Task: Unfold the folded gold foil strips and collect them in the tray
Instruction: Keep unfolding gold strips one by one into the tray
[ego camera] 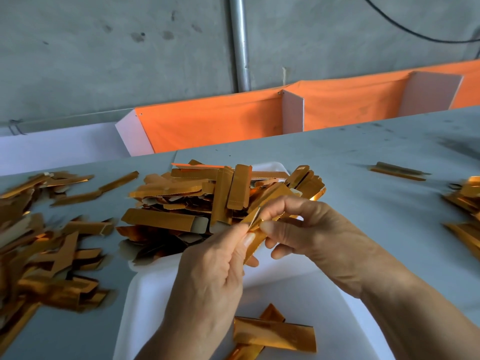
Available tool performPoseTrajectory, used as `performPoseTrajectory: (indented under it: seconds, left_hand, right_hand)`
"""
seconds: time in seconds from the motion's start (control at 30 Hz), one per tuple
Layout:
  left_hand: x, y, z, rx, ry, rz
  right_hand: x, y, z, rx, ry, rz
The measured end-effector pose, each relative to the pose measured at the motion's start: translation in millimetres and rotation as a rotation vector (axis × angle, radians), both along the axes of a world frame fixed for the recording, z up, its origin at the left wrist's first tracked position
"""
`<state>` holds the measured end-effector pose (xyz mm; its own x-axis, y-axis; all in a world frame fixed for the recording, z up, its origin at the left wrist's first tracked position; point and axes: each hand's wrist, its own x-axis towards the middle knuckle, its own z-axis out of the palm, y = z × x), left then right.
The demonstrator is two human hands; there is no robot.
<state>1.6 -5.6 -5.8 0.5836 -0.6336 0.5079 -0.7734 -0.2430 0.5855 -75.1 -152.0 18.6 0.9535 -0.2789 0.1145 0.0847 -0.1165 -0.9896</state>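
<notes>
1. Left hand: raised over the near part of the white tray, fingers curled, thumb and forefinger pinching the near end of a folded gold foil strip.
2. Right hand: opposite the left, fingers bent around the far part of the same strip, fingertips parting its upper edge so that a pale inner face shows.
3. Held strip: above the tray, clear of its floor, running diagonally from the left thumb up toward the right palm; its far end is hidden behind the right hand.
4. Tray: white, shallow, lying on the grey bench directly before the person.
5. Tray heap: a loose mound of gold strips fills the far half of the tray and spills over its left rim.
6. Near strips: a few gold strips lie crossed on the tray floor close to the left wrist.
7. Left pile: a wide scatter of gold strips on the bench, left of the tray.
8. Right pile: more gold strips at the bench's right edge, with a single strip lying apart farther back.
9. Background: orange cloth bins with white dividers behind the bench, against a grey wall with a metal pipe.
</notes>
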Motion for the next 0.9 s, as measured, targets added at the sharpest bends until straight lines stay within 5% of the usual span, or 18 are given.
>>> performPoseTrajectory:
  seconds: [0.47, 0.9]
  left_hand:
    - [-3.5, -2.9, 0.4, 0.087, 0.027, 0.041]
    - [9.0, 8.8, 2.4, 0.042, 0.333, -0.172]
  right_hand:
    - [2.9, 0.6, -3.2, -0.002, 0.039, -0.063]
    - [-0.9, -11.6, -2.9, 0.243, 0.058, 0.05]
